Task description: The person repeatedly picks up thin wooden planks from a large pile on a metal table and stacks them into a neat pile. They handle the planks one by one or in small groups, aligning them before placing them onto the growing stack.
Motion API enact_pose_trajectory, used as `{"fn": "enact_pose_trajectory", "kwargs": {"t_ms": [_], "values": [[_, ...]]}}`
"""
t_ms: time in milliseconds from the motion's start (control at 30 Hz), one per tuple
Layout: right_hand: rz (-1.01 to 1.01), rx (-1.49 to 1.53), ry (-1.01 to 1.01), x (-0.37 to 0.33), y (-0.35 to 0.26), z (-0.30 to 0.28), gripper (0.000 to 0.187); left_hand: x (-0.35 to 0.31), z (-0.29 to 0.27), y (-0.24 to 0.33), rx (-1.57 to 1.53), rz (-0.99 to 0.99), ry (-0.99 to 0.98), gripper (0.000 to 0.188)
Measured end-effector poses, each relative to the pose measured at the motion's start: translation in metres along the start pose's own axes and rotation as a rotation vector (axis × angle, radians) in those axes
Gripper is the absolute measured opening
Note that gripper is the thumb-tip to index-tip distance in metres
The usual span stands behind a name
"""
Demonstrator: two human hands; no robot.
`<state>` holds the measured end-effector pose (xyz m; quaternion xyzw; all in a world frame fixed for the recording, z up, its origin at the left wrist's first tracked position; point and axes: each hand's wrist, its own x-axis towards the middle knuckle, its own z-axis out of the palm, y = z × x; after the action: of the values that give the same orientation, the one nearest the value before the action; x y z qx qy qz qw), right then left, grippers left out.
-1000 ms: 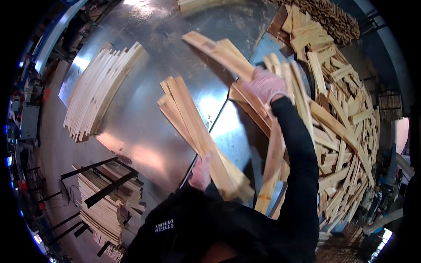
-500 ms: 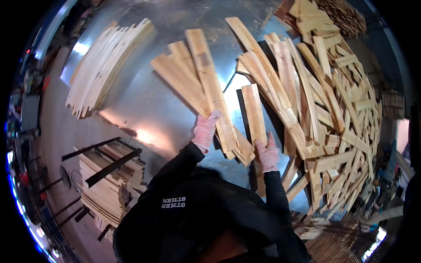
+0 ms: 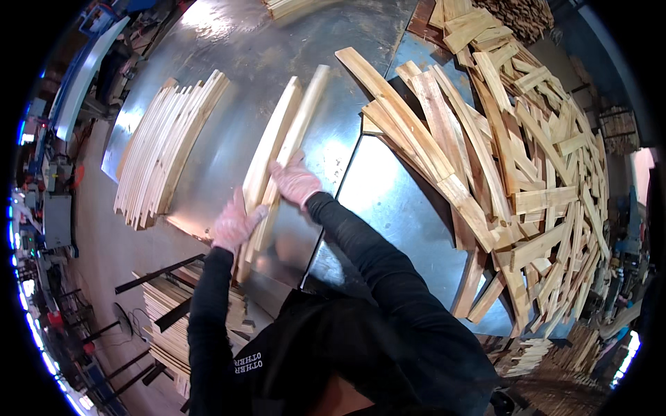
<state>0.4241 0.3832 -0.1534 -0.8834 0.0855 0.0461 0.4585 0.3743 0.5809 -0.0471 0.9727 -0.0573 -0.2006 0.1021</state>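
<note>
Left hand (image 3: pixel 236 225): in the head view, toward 9 o'clock from the middle, in what looks like a thin pink glove; its thumb stands well away from its fingers and lies across the boards, but I cannot tell whether it pinches them.
Right hand (image 3: pixel 297 182): toward 10 o'clock, just beside the left one, its fingers lying against the outer side of the right board; how firmly they bend round it is hidden.
Boards in hand: the left board (image 3: pixel 276 132) and the right board (image 3: pixel 309 97) stand on edge at about 10 o'clock, narrow sides up, far ends pointing toward 12 and slightly apart, near ends closer together.
Table (image 3: pixel 305 41): bare shiny metal under both boards.
Stack (image 3: pixel 170 145): pale boards in a tight row, farther out toward 10 o'clock, apart from the hands.
Loose pile (image 3: pixel 548 201): boards heaped at many angles, from 1 round to 5 o'clock.
Rack (image 3: pixel 173 312): dark bars with more boards, toward 8 o'clock.
Step in hand: seems to be bringing the two boards upright, side by side.
Next move: would call for even pressure from both sides, so neither board tips over.
</note>
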Motion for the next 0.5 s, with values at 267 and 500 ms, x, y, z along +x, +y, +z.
{"fn": "enact_pose_trajectory", "kwargs": {"t_ms": [267,500], "values": [[-0.017,-0.654,0.114,-0.033,-0.037,-0.177,0.055,-0.027,0.053,0.032,0.089,-0.181,0.200,0.109],[0.303,-0.864,0.139,-0.059,0.096,-0.291,0.056,-0.020,0.040,0.029,0.221,0.191,0.430,0.104]]}}
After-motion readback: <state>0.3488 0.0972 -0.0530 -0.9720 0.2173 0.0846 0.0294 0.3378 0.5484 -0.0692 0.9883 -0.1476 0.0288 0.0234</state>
